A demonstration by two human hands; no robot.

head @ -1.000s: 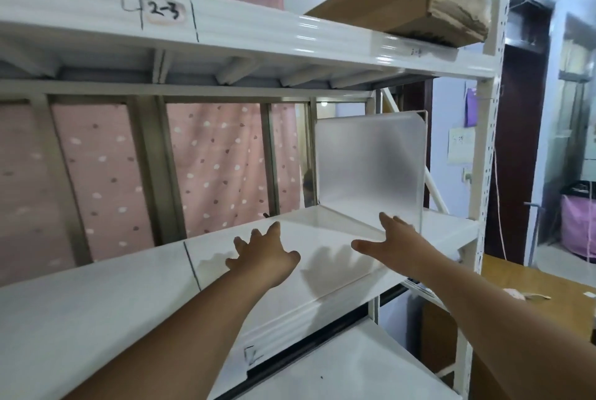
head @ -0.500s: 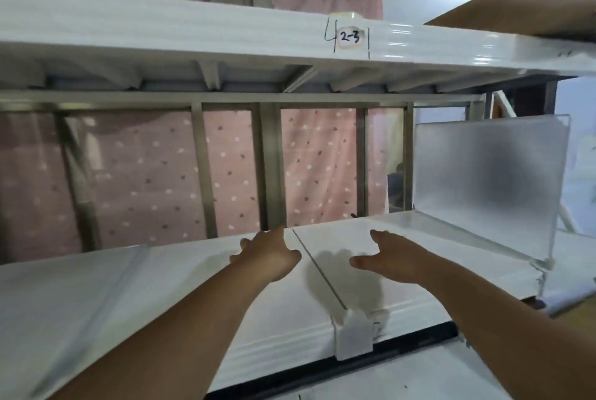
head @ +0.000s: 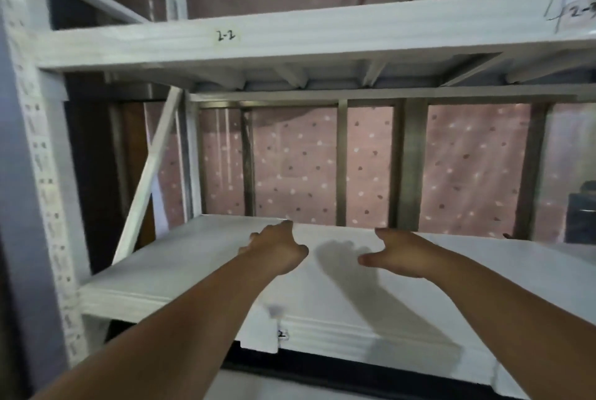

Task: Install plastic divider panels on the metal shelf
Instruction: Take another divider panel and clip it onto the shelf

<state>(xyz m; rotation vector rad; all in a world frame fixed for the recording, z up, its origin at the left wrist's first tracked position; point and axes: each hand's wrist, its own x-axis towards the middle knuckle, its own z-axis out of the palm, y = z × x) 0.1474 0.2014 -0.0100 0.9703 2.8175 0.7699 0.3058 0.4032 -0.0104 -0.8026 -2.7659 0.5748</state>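
Two hands reach over the white metal shelf, both empty with fingers spread loosely: the left hand and the right hand hover side by side, apart. A white plastic clip hangs on the shelf's front edge beside a small, unreadable mark. The upper shelf's front carries a label reading "2-2". A pink dotted curtain hangs behind.

Pink polka-dot curtain behind grey frame bars — dark object far right, perhaps bin.
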